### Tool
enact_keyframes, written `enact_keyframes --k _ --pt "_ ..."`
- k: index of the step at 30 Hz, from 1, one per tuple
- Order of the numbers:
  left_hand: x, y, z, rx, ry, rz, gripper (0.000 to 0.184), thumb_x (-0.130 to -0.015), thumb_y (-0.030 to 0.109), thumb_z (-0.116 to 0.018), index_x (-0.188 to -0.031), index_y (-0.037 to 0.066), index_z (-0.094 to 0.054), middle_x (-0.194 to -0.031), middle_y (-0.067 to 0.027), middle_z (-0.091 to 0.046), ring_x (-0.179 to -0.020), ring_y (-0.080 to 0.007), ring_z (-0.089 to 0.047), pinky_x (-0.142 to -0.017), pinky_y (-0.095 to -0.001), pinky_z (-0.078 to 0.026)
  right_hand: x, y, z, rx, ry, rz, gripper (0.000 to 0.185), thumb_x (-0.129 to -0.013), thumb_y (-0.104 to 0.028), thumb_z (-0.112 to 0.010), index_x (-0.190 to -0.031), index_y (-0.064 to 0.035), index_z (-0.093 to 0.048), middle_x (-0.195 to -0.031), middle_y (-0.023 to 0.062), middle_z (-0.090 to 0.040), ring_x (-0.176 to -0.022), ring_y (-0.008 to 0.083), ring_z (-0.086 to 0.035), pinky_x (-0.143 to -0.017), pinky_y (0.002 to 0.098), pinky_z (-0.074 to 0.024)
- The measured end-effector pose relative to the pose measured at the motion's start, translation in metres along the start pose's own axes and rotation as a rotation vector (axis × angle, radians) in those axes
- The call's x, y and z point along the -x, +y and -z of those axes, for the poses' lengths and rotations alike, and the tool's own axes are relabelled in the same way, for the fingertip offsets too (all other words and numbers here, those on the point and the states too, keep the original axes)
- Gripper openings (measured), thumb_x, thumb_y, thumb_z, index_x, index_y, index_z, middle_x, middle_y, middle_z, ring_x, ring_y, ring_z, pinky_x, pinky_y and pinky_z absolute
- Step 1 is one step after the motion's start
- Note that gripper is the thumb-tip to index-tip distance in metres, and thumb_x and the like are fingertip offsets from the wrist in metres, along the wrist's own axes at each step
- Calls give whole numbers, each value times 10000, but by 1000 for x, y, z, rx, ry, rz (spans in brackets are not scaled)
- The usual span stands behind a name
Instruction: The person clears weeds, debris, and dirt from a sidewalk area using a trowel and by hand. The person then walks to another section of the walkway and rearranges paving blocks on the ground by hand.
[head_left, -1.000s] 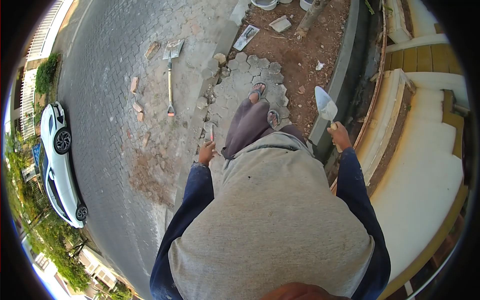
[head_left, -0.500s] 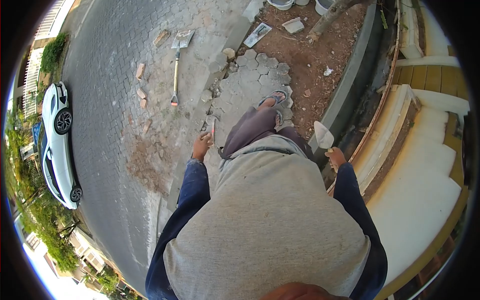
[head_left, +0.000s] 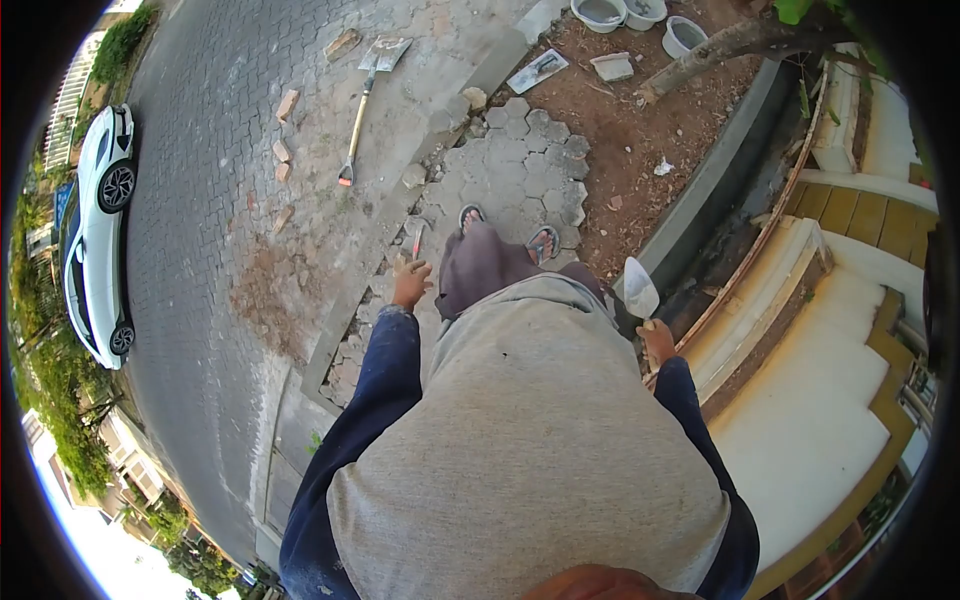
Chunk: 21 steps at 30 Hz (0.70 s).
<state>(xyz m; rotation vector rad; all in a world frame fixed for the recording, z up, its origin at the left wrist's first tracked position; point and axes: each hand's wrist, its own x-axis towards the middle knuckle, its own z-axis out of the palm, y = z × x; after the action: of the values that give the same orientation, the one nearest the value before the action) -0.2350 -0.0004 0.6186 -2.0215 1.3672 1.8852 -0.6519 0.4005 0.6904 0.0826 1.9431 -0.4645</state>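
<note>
My right hand [head_left: 658,343] is wrapped round the handle of a pointed trowel [head_left: 641,288], its pale blade directed ahead beside the drain. My left hand [head_left: 411,282] hangs with fingers apart and nothing visible in it. Just beyond its fingers in the view, a hammer [head_left: 417,238] with a red handle appears to lie on the ground along the paving edge. Beneath my feet in sandals are grey hexagonal pavers [head_left: 500,165].
A shovel [head_left: 357,130] lies on the left, near several broken bricks [head_left: 287,106]. Ahead are a flat plastering float [head_left: 538,71], a stone block [head_left: 612,67], buckets [head_left: 599,12] and a leaning tree trunk [head_left: 700,62]. A drain [head_left: 740,215] runs along the right; a white car [head_left: 98,240] stands far left.
I have stepped forward, and my feet are now wider apart on the pavers. The view has shifted, bringing more of the buckets in. The trowel stays in my right hand.
</note>
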Motion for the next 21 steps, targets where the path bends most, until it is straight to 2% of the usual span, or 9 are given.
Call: enact_keyframes --k 2,5,7,9,11,13,15,18,21 --pt "4 1 4 0 30 -35 440 -913 338 -607 -1283 102 -565 -1001 -23 -642 -723 -146 -625 -616 -294 -437 -15 29 -5 76 -91 -136 198 -857 -183 -664 -951 -67 -535 -650 33 -488 -530 161 -505 -484 356 -447" --pt "11 -7 15 0 95 -36 448 -913 328 -601 -1299 104 -556 -1027 -32 -640 -767 -150 -639 -630 -287 -451 -11 21 -3 225 -155 -190 221 -848 -195 -672 -978 -66 -549 -657 47 -489 -544 179 -510 -498 377 -451" --pt "31 -12 26 95 165 -60 509 -878 333 -652 -1267 19 -560 -1064 -136 -660 -744 -192 -671 -605 -300 -495 -33 19 3 207 -209 -219 227 -849 -197 -671 -985 -61 -550 -658 51 -490 -547 181 -514 -496 376 -453" --pt "50 -24 33 164 226 30 512 -879 345 -652 -1271 30 -559 -1082 -127 -662 -768 -198 -673 -614 -307 -493 -51 3 8 188 -266 -248 234 -849 -199 -670 -991 -55 -552 -659 56 -491 -550 183 -517 -494 375 -455" --pt "65 -54 39 187 261 141 517 -881 350 -650 -1288 45 -555 -1083 -119 -665 -786 -208 -677 -613 -315 -485 -61 -44 12 271 -138 -136 165 -870 -186 -635 -936 -70 -540 -669 44 -513 -530 167 -518 -466 365 -442" --pt "69 -92 42 198 255 193 542 -883 374 -643 -1306 50 -544 -1094 -114 -665 -791 -215 -680 -624 -329 -491 -71 -97 17 225 -132 -16 183 -871 -195 -637 -954 -76 -525 -676 32 -501 -520 150 -508 -460 349 -448" --pt "77 -115 43 217 161 344 578 -885 399 -627 -1344 67 -514 -1172 -127 -635 -866 -249 -677 -711 -382 -505 -88 -143 19 202 -98 140 177 -882 -198 -624 -936 -71 -513 -670 27 -494 -509 135 -504 -446 319 -439" --pt "70 -144 39 321 109 435 597 -890 417 -606 -1379 98 -482 -1254 -134 -591 -946 -287 -657 -799 -442 -487 -99 -208 9 162 7 272 175 -893 -199 -614 -931 -65 -507 -657 24 -493 -490 131 -503 -436 304 -434" --pt "36 -144 41 353 46 399 595 -898 413 -589 -1402 126 -458 -1305 -137 -557 -1009 -309 -630 -853 -483 -457 -101 -260 -2 110 34 432 180 -898 -196 -613 -935 -58 -502 -644 22 -492 -471 134 -501 -430 304 -432"
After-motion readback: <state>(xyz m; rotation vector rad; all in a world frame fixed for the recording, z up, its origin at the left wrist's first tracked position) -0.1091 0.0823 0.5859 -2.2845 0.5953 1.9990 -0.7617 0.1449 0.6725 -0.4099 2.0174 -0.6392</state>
